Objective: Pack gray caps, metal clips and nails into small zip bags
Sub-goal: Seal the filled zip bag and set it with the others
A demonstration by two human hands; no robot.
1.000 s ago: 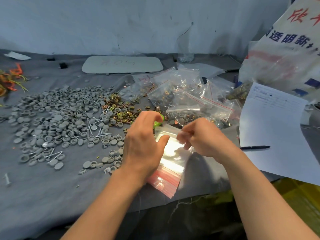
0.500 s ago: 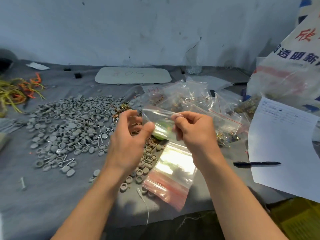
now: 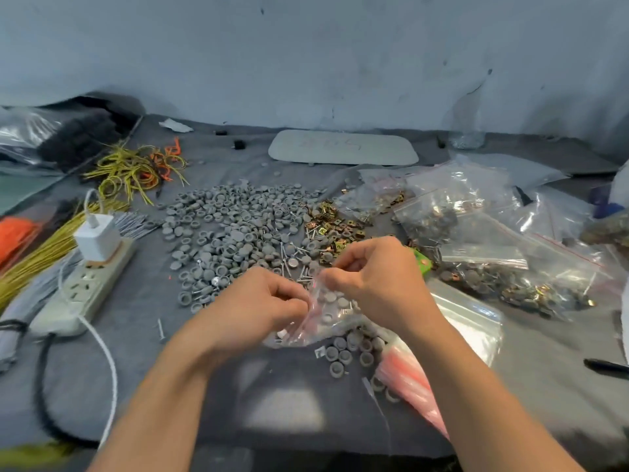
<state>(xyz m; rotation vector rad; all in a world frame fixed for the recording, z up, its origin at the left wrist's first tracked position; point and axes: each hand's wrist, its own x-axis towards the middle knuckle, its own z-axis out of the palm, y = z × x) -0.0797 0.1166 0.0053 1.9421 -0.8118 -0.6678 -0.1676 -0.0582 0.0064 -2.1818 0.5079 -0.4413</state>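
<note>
Step in hand: we judge that we are parting the mouth of a small zip bag so it can be filled.
Grip: our left hand pinches the bag's left edge with curled fingers. Our right hand pinches its top edge the same way.
Where the bag is: between our hands, above the loose caps near the bench's front edge, about midway along it.
Doing it well: we should take only one film layer in each pinch, pull the two lips gently apart, and keep the mouth facing up and towards the piles.
Supplies: the gray caps lie mid-bench, with nails scattered along their right side. The metal clips lie just right of them, all within easy reach.
Spare bags: the stack of empty zip bags lies under our right wrist.
Hard to make out: we cannot tell whether the seal is already parted. We also cannot tell whether the caps seen through the film are inside the bag or beneath it.
Hidden: our fingertips are curled out of sight, and a green object behind the right hand is mostly covered.
Cut off: the filled bags run out of view at the right edge.
</note>
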